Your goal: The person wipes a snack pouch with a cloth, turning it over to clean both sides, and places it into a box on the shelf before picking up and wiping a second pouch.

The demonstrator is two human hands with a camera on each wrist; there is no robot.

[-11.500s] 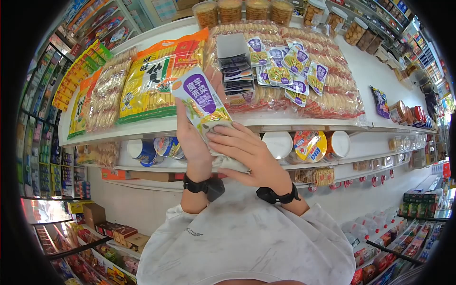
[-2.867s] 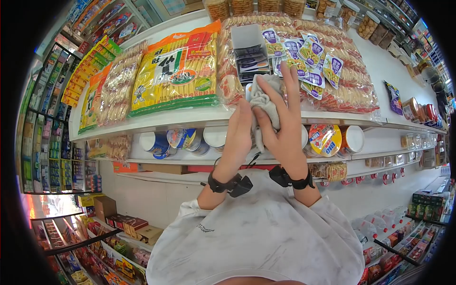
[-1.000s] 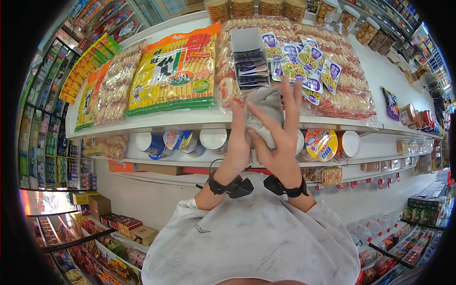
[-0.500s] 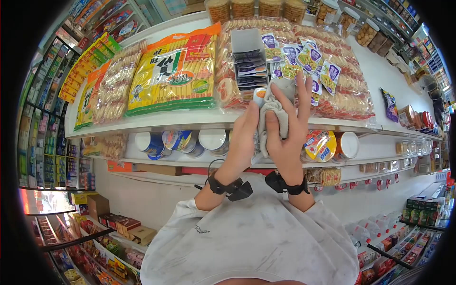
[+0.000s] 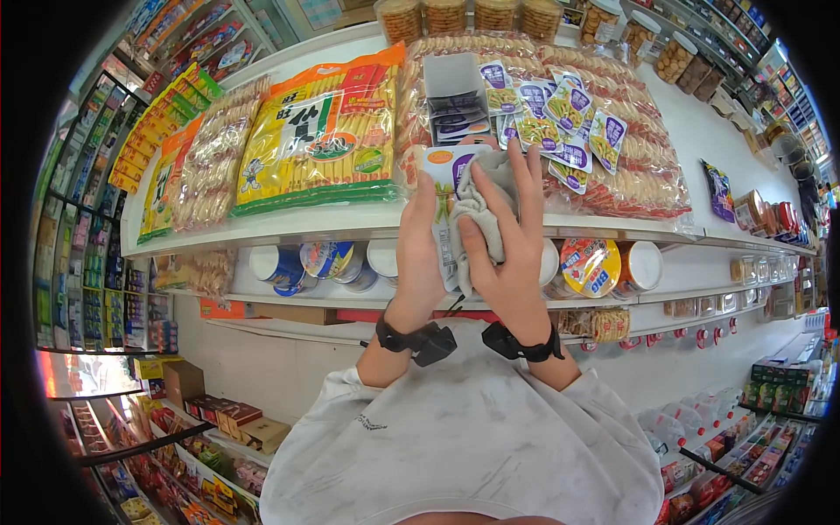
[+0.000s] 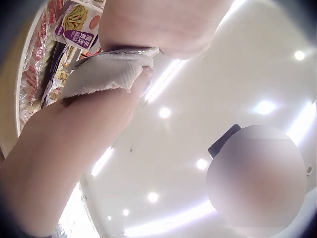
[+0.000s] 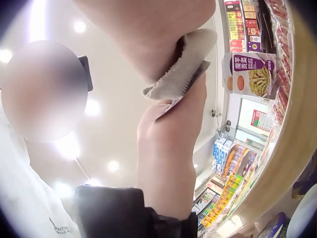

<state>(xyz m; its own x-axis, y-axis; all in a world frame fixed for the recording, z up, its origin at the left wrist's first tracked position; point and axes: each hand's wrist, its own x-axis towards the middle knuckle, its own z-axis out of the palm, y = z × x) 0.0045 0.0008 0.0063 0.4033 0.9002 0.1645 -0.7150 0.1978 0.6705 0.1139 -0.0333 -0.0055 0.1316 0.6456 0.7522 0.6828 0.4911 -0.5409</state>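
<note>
In the head view, my left hand [image 5: 420,258] holds a white and purple snack packet [image 5: 442,159] upright, its thumb along the packet's left edge and a fingertip showing behind the top. My right hand [image 5: 516,276] holds a bunched grey cloth [image 5: 469,203] against the packet's front, thumb and forefinger lying over it. The cloth covers much of the printed front. Both wrist views show the cloth [image 6: 106,74] sandwiched between the hands, with a thin edge of the packet [image 7: 194,77] beside it. Most of the left fingers are hidden behind the packet.
An open grey box [image 5: 455,79] of similar packets stands just beyond my hands. Several loose packets [image 5: 564,109] lie to its right on clear bags of crackers [image 5: 643,179]. A yellow snack bag [image 5: 319,131] lies left. The white shelf edge [image 5: 332,226] runs below, tubs [image 5: 591,267] underneath.
From the moment half a second ago, both hands have shifted left, and more of the packet's front now shows. Much earlier the packet was tilted left with the cloth low on it; the cloth now sits higher.
</note>
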